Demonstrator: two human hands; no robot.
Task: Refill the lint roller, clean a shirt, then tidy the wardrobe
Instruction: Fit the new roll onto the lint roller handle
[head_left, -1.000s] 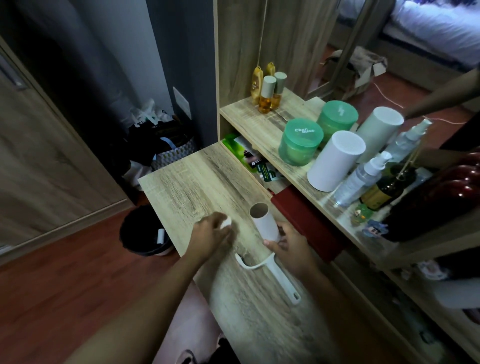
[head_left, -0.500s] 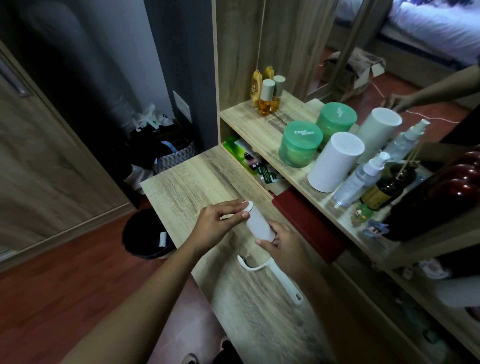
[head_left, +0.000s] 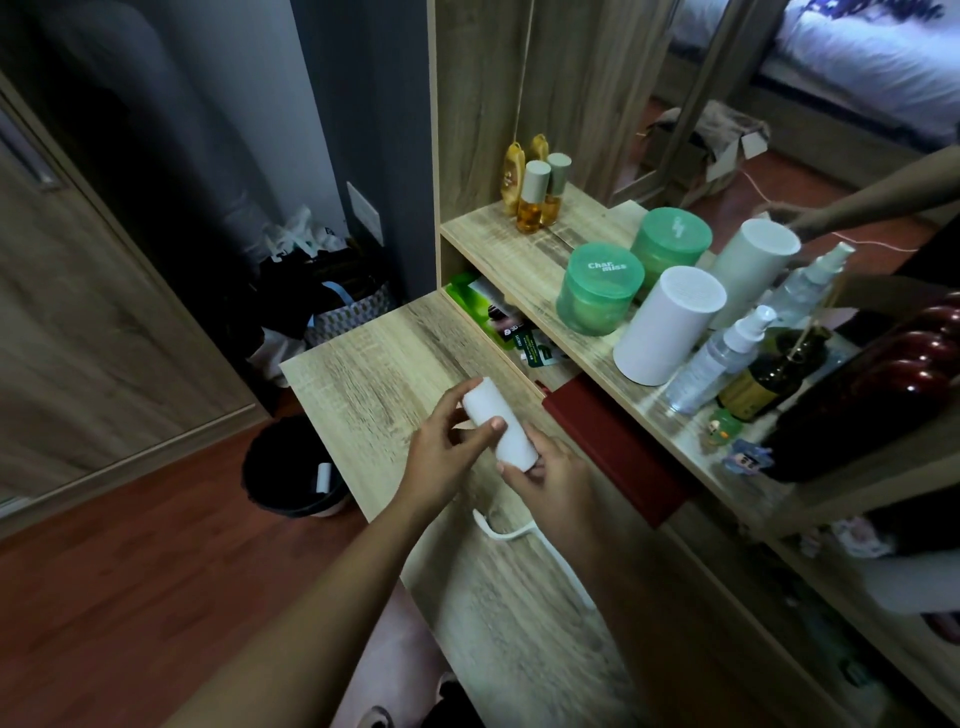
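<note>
Both hands, left hand (head_left: 447, 452) and right hand (head_left: 553, 480), are gripping the white refill roll (head_left: 500, 425) above the surface (head_left: 374, 364); I'm judging refilling unfinished, the roller handle (head_left: 524, 540) lying bare nearby.

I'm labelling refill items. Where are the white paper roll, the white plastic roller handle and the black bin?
white paper roll (head_left: 498, 423): head view, middle of its side.
white plastic roller handle (head_left: 511, 533): head view, curved arm on the table.
black bin (head_left: 283, 467): head view, dark inside.

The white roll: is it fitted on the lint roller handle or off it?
Off. Both hands hold the white roll above the desk, while the handle lies bare on the desk below.
</note>
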